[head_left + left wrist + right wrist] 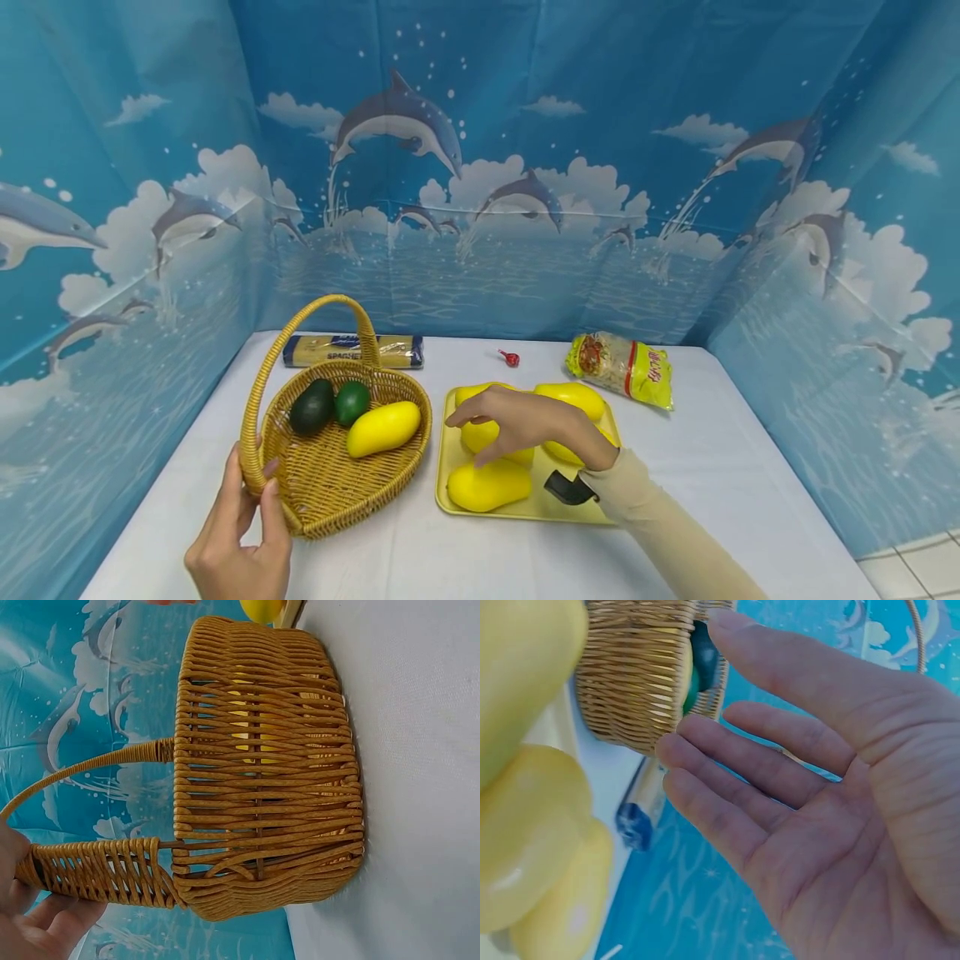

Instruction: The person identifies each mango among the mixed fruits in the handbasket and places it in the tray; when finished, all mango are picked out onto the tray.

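Note:
My left hand [243, 533] grips the lower end of the handle of a wicker basket [330, 508], thumb on one side and fingers on the other. Inside the basket lie a dark avocado [312, 407], a green round fruit [352, 403] and a yellow mango [384, 429]. Over a yellow tray [551, 507] hovers my right hand [521, 421], its fingers loosely bent with nothing between them. Several yellow mangoes [489, 486] lie on that tray, partly hidden by the hand. In the right wrist view the palm [840, 847] shows bare beside the mangoes.
Behind the basket lies a spaghetti pack [401, 351]. A small red wrapped lollipop [511, 358] and a yellow-and-clear food bag [621, 367] lie at the back of the white table [720, 500]. A dolphin-print curtain [480, 275] encloses the table.

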The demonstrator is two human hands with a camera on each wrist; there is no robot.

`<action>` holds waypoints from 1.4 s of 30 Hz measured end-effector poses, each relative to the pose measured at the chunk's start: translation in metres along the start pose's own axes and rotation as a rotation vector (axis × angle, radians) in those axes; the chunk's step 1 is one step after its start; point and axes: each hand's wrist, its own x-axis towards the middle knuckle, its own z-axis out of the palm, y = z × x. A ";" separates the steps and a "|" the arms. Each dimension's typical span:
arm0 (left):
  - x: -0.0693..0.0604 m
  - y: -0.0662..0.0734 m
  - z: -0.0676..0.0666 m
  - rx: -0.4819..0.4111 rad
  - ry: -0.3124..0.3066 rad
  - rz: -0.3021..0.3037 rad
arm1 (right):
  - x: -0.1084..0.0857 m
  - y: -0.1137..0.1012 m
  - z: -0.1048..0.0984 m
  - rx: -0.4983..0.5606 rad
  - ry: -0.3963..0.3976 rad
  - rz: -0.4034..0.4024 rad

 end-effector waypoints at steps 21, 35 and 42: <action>0.000 0.002 -0.002 0.027 -0.040 -0.041 | 0.034 -0.040 -0.041 -0.015 0.038 -0.194; 0.000 0.000 0.003 -0.052 0.033 -0.002 | 0.091 -0.061 -0.049 0.007 -0.022 -0.217; 0.003 0.005 0.005 -0.060 0.037 0.003 | 0.126 -0.050 -0.042 0.060 -0.066 -0.231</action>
